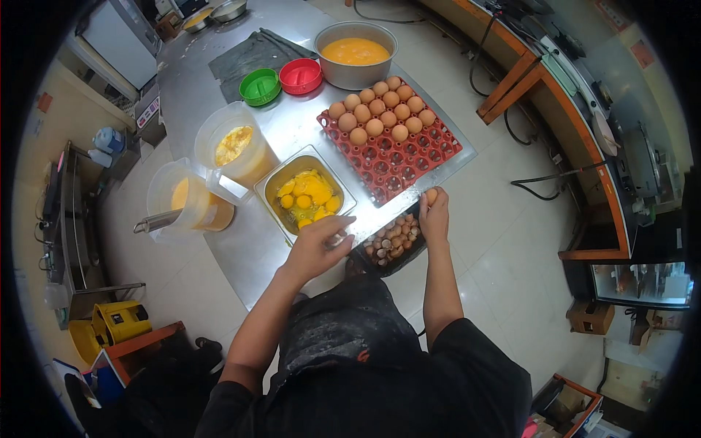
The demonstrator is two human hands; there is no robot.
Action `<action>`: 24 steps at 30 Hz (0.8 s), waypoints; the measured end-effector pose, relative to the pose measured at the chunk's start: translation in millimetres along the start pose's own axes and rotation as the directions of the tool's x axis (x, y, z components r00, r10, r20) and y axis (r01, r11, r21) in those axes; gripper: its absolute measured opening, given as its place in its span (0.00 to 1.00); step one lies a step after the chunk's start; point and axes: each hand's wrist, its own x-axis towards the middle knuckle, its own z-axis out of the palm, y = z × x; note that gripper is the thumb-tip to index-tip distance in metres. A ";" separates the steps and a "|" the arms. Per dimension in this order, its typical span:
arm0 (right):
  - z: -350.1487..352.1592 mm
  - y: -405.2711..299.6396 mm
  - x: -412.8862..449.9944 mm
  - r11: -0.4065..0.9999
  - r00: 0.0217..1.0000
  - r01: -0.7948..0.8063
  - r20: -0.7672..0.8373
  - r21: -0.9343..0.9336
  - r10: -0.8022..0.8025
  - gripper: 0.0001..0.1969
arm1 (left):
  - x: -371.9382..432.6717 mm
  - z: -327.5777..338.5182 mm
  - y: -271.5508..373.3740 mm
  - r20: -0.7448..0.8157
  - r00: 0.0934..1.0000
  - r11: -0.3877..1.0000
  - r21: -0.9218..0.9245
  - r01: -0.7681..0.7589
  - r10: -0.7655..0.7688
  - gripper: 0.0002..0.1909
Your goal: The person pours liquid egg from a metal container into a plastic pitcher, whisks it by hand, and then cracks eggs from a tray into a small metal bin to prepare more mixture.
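My right hand [435,216] grips a brown egg [432,196] at the table's right-hand edge, above a black bin [390,269] that holds many eggshells [395,240]. With nothing in it and the fingers apart, my left hand [323,245] hovers at the near edge of a steel pan [349,206]. Several raw yolks and whites [304,198] lie in that pan. Beyond it, a red plastic egg tray [391,178] carries brown eggs [374,127] in its far rows; the near cups hold none.
Left of the pan stand two translucent pitchers [205,131] [159,183] of egg, one with a whisk handle [159,221]. A deep metal pot [356,76] of beaten egg, a red dish [300,76], a green dish [260,87] and a dark cloth [241,60] occupy the steel table's far side.
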 end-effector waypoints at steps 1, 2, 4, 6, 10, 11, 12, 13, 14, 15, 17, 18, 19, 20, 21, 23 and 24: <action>1.2 -5.2 0.0 1.000 1.000 0.008 0.006 0.010 -0.008 0.22 | 2.2 -4.2 -2.0 -0.010 1.000 1.000 0.009 0.005 -0.005 0.18; -1.3 -17.6 0.0 0.994 0.999 0.045 -0.019 0.096 -0.044 0.22 | 3.5 -10.0 -5.2 -0.053 0.998 0.998 0.043 -0.035 0.038 0.18; -10.5 -52.7 -0.8 0.975 0.995 0.095 -0.034 0.201 -0.090 0.21 | 5.3 -23.1 -13.6 -0.105 0.993 0.995 0.091 -0.048 0.057 0.19; -23.8 -108.0 -0.4 0.852 0.976 0.112 0.104 0.511 -0.190 0.18 | 15.3 -32.5 -13.0 -0.130 0.990 0.994 0.106 -0.034 0.047 0.19; -14.7 -179.6 21.4 0.653 0.758 0.012 0.420 0.757 -0.500 0.16 | 38.0 -45.8 -9.5 -0.078 0.960 0.957 0.139 -0.255 0.267 0.23; -9.1 -195.2 29.7 0.645 0.745 0.021 0.419 0.764 -0.519 0.16 | 38.9 -54.1 -16.8 -0.097 0.959 0.956 0.152 -0.251 0.267 0.23; -5.2 -210.9 38.7 0.661 0.636 -0.055 0.537 0.748 -0.554 0.17 | 38.2 -63.0 -26.2 -0.082 0.953 0.950 0.140 -0.280 0.293 0.24; -1.7 -222.2 47.8 0.685 0.514 -0.125 0.637 0.718 -0.574 0.18 | 37.7 -71.0 -28.2 -0.061 0.945 0.942 0.124 -0.312 0.321 0.25; 10.7 -226.8 53.9 0.659 0.477 -0.114 0.623 0.744 -0.620 0.20 | 33.6 -77.6 -29.3 -0.080 0.955 0.953 0.122 -0.276 0.286 0.24; 13.6 -231.6 62.0 0.654 0.469 -0.106 0.618 0.749 -0.631 0.20 | 31.9 -81.6 -29.9 -0.091 0.953 0.952 0.133 -0.276 0.289 0.24; 9.7 -255.5 69.3 0.810 0.204 -0.309 0.866 0.499 -0.456 0.20 | 22.1 -87.4 -39.7 -0.178 0.970 0.986 0.010 -0.166 0.165 0.23; 19.4 -258.8 68.9 0.785 0.152 -0.389 0.874 0.483 -0.462 0.17 | 17.4 -90.3 -46.5 -0.194 0.968 0.987 0.020 -0.161 0.162 0.23; 25.2 -259.5 72.4 0.786 0.143 -0.382 0.871 0.486 -0.469 0.17 | 15.3 -91.8 -51.0 -0.210 0.968 0.990 0.009 -0.142 0.141 0.22; 29.9 -260.1 78.3 0.829 0.055 -0.368 0.900 0.422 -0.433 0.17 | 13.0 -93.5 -55.5 -0.224 0.967 0.992 -0.003 -0.125 0.121 0.21; 35.2 -261.3 83.1 0.867 -0.030 -0.347 0.920 0.357 -0.390 0.17 | 10.1 -94.7 -59.7 -0.235 0.965 0.992 0.003 -0.124 0.121 0.21; 44.3 -265.2 85.1 0.891 -0.021 -0.279 0.925 0.358 -0.379 0.18 | 4.5 -94.6 -63.5 -0.355 0.935 0.999 -0.032 -0.013 0.000 0.18; 47.8 -266.1 86.1 0.909 0.000 -0.215 0.930 0.358 -0.366 0.20 | 3.7 -97.2 -68.1 -0.360 0.933 0.999 -0.033 -0.011 -0.001 0.18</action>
